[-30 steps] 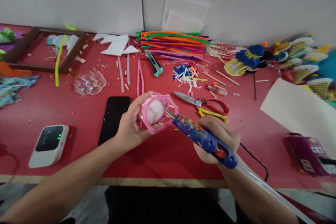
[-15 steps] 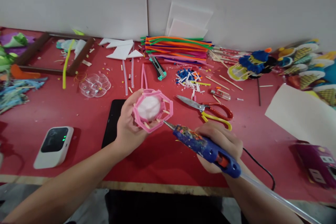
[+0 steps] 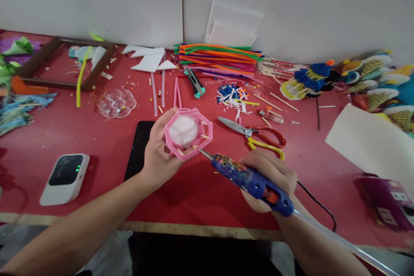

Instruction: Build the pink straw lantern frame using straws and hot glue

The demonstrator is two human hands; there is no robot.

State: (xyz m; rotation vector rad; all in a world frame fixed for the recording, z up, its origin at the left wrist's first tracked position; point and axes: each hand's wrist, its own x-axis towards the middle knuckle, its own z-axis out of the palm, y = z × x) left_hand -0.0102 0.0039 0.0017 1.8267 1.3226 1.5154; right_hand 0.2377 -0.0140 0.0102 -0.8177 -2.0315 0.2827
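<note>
My left hand (image 3: 161,148) is closed round a small pink basket (image 3: 207,131) made of pipe cleaners and short wooden sticks, with a white round base inside. A pink pipe cleaner (image 3: 177,92) sticks up behind it; whether it is joined to the basket I cannot tell. My right hand (image 3: 270,174) grips a blue, glue-stained hot glue gun (image 3: 236,174). Its metal nozzle points left, at the basket's lower right rim, touching or nearly so. From the gun's back end runs a long clear glue stick (image 3: 336,237).
Scissors (image 3: 252,131) lie just beyond the glue gun. A black phone (image 3: 136,155) is partly under my left hand. Farther back are a box cutter (image 3: 194,83), a pile of pipe cleaners (image 3: 220,60) and scraps (image 3: 232,96). A white device (image 3: 64,179) sits left, a purple power strip (image 3: 386,202) right.
The nozzle has shifted very slightly left along the basket's rim. The basket is tilted a little differently, and both hands keep their hold.
</note>
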